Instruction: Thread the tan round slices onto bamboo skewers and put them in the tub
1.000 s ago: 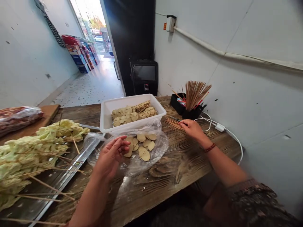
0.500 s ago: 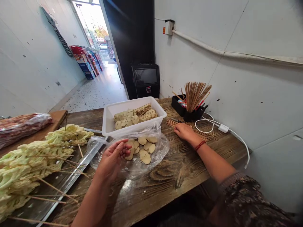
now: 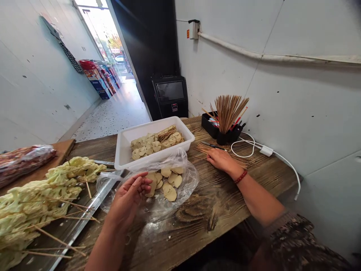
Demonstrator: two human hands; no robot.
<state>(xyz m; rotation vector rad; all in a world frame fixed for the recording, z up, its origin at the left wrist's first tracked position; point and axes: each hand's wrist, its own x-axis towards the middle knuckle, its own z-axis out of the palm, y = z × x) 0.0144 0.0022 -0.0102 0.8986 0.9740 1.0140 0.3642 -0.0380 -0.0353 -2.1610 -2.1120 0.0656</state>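
Note:
My left hand [image 3: 131,195] hovers palm inward beside the plastic bag [image 3: 187,177], its fingers loosely curled and nothing visible in them. Pale round slices [image 3: 170,192], resembling potato, lie in and on that clear bag. Farther right, my right hand [image 3: 221,159] rests low on the table, fingers bent down and closed on loose bamboo skewers [image 3: 203,149]; its fingertips are partly hidden. Behind the bag stands a white plastic tub [image 3: 122,160] with skewered slices [image 3: 149,145] inside.
Skewered cauliflower-like pieces [image 3: 42,199] fill a metal-edged tray [image 3: 84,218] at left. A bagged reddish food [image 3: 25,162] lies on a wooden board [image 3: 66,146]. Upright skewers [image 3: 229,113] stand in a black holder [image 3: 222,138] near a white cable [image 3: 286,168].
The view has shifted slightly, so most things sit a little farther left. My right hand stays at the loose skewers, and my left hand keeps its curled pose beside the bag.

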